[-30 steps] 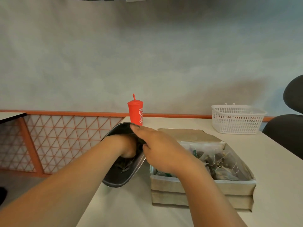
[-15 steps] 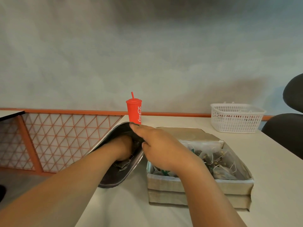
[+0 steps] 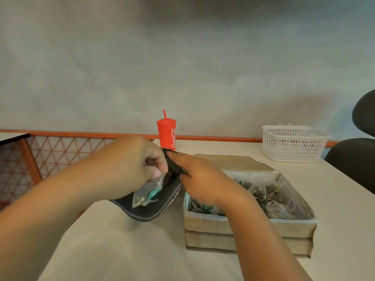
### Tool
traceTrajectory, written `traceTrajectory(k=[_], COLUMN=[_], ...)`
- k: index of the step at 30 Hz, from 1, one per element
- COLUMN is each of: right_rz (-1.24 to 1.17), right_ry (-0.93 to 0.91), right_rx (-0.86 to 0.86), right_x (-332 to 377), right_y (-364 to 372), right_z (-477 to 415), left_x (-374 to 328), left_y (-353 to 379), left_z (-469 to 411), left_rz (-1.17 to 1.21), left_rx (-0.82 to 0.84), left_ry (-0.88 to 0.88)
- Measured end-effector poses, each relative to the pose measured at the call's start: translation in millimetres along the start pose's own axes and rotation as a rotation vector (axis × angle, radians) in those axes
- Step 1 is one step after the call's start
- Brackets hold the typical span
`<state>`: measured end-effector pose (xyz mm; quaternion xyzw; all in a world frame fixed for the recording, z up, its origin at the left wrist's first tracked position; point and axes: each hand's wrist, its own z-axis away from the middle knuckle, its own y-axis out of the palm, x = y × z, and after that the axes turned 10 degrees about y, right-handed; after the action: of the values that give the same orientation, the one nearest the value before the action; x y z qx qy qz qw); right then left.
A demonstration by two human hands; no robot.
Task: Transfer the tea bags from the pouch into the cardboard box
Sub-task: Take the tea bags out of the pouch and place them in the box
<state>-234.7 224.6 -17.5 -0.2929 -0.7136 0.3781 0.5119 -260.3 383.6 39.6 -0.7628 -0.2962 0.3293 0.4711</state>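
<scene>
Your left hand [image 3: 132, 167] curled round crinkly, translucent tea bags [image 3: 147, 192] with a teal tag, just left of the cardboard box [image 3: 243, 230]. Your right hand [image 3: 203, 185] pinched the rim of the dark, matte pouch [image 3: 156, 208], also just left of the box. Pyramid-shaped mesh sachets [image 3: 272, 191] with white strings lay heaped inside the rough, plastic-lined box. Your right wrist hid its near-left part; how many bags you held was unclear.

Dark pouch [image 3: 158, 209] beside cardboard box [image 3: 243, 228] of clear tea bags [image 3: 272, 191], one tea bag [image 3: 145, 192] over pouch
</scene>
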Motion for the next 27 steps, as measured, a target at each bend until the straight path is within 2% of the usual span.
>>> traceTrajectory(k=[4, 9, 13, 15, 17, 21, 24, 27], right_rz=[0.008, 0.12, 0.134, 0.007, -0.233, -0.706, -0.789, -0.897], right_ry=[0.003, -0.021, -0.025, 0.007, 0.052, -0.038, -0.068, -0.003], right_rx=[0.086, 0.288, 0.357, 0.336, 0.343, 0.489, 0.559, 0.471], right_x=[0, 7, 10, 10, 9, 7, 5, 4], right_y=[5, 6, 5, 1, -2, -3, -3, -5], right_z=[-1, 4, 9, 9, 8, 8, 11, 13], left_x=[-7, -10, -12, -12, -11, -11, -13, -14], left_y=[-24, -24, -18, -17, -16, -14, -11, -8], left_z=[14, 17, 15, 15, 14, 10, 6, 4], left_rz=[0.234, 0.388, 0.458, 0.499, 0.541, 0.602, 0.63, 0.646], left_rx=[-0.14, -0.154, -0.202, -0.219, -0.244, -0.307, -0.349, -0.354], left_ry=[0.059, 0.094, 0.092, 0.111, 0.14, 0.181, 0.186, 0.182])
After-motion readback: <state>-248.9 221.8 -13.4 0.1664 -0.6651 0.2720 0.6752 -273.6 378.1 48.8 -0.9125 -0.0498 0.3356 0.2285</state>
